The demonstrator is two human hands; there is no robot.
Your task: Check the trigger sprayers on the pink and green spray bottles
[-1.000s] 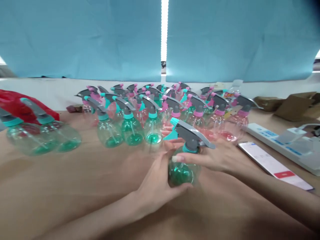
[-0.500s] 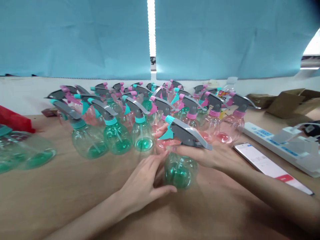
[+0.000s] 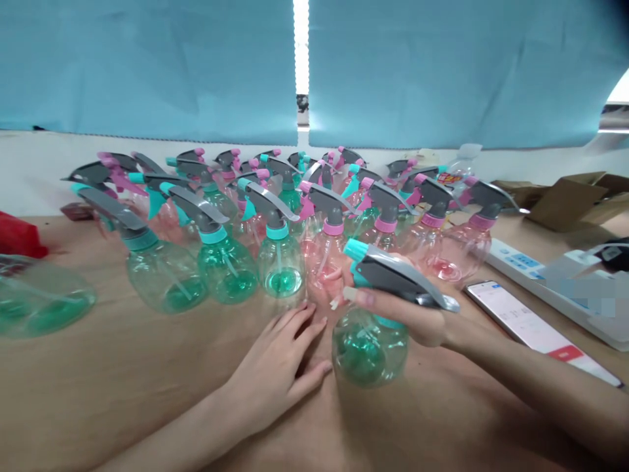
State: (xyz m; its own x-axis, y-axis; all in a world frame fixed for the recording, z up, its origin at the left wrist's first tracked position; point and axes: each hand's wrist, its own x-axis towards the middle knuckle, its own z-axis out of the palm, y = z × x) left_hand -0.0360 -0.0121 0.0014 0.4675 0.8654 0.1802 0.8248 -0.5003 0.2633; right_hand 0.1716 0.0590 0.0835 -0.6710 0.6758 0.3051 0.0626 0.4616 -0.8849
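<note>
My right hand (image 3: 407, 308) is wrapped round the neck of a green spray bottle (image 3: 371, 351) with a grey and turquoise trigger head, its nozzle pointing left and away. Flat on the table (image 3: 162, 393), just left of that bottle, lies my left hand (image 3: 282, 357), fingers spread and holding nothing. Directly beyond it stand a small green spray bottle (image 3: 281, 272) and another green one (image 3: 228, 269). A pink spray bottle (image 3: 327, 259) is partly hidden behind the fingers of my right hand.
Several pink and green spray bottles crowd the back of the table. On the right are a phone (image 3: 535, 328), a white power strip (image 3: 555, 282) with plugs, and a cardboard box (image 3: 565, 200). A green bottle (image 3: 54, 295) and a red bag (image 3: 19, 236) are at far left.
My right hand has moved the green spray bottle a little to the right and nearer. My left hand has come away from the right hand and settled lower.
</note>
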